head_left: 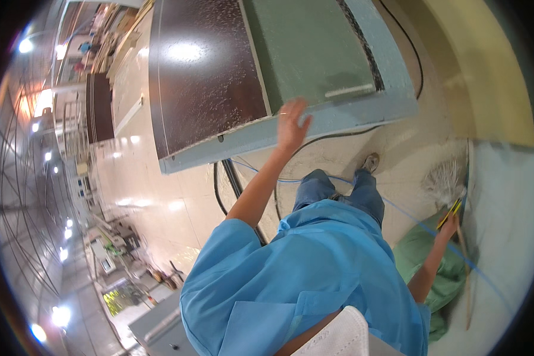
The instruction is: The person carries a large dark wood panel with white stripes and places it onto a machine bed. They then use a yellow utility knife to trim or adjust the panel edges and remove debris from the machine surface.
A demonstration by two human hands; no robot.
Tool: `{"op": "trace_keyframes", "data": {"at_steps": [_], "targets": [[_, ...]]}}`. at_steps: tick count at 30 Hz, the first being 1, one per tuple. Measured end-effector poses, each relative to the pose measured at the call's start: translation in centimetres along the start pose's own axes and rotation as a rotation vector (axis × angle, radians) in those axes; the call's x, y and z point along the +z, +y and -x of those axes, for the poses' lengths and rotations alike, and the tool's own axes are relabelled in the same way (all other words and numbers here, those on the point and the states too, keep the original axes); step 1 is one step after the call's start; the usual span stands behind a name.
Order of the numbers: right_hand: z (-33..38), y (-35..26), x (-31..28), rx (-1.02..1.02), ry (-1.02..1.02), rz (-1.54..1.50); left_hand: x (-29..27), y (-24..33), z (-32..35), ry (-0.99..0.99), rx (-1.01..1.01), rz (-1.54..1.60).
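"Filling the top of the view, what is that?"

"A table point(356, 111), pale blue along its near edge."

"And what lies on it?"

"A dark brown panel point(207, 77) on the left, shiny and scattered with white flecks. Beside it on the right is a green bed point(314, 47), with a light line between the two."

"Lower down, on the right?"

"A green sack point(418, 249), partly behind the person's right forearm. Just above it is a white tuft point(444, 178), its strands fanned out."

"How about the hands?"

"The left hand point(292, 127) is at the table's near edge, by the panel's corner, fingers loosely spread and nothing in them. I can't tell whether it touches the edge or hangs just above. The right hand point(450, 227) is well apart from it, out by the sack, its fingers curled closed."

"Anything smaller?"

"A slim white strip point(350, 91) lying on the green bed, right of the left hand."

"And in the right hand?"

"A yellow tool point(450, 213) with black parts, held firmly, its upper end sticking out toward the tuft. Its exact kind is too small to tell."
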State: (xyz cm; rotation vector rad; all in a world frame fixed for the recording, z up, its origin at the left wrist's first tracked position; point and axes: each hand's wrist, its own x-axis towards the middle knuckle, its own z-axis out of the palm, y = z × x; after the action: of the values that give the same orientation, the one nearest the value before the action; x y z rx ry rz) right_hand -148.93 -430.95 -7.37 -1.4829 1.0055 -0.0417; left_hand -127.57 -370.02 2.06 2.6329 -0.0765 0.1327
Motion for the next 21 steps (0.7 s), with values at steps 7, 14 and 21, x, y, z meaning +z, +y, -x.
{"op": "trace_keyframes", "data": {"at_steps": [7, 14, 21], "targets": [[-11.2, -17.2, 22.1, -0.641, -0.169, 0.600, -2.4, -6.2, 3.4, 0.258, -0.490, -0.228], [0.8, -24.0, 41.1, -1.192, -0.715, 0.711, 3.2, -1.5, 8.0, 0.263, -0.458, 0.155], [6.5, -26.2, 47.0, -1.217, -1.116, 0.897, 7.8, 7.0, 8.8, 0.315, -0.630, 0.435]]}}
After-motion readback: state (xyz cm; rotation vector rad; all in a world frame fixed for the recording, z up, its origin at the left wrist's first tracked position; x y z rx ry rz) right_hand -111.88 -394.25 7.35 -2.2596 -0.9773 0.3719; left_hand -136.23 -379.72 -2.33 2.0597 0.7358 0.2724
